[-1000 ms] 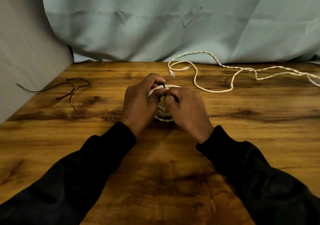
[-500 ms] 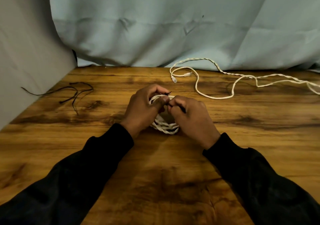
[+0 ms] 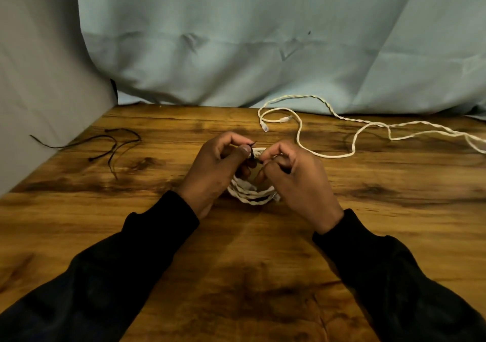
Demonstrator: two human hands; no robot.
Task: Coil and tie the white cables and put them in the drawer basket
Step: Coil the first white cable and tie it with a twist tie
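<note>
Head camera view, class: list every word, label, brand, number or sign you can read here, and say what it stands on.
None: no text shows on the coiled white cable, the loose white cable, the black ties, the wooden table or the blue cloth.

Dim warm light, soft shadows, slight blur, wide-angle edge bending

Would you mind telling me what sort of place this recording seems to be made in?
Probably a makeshift recording setup rather than a lived-in room: a wooden table backed by a draped pale blue cloth, with a plain grey panel closing the left side. No drawer basket is in view.
</note>
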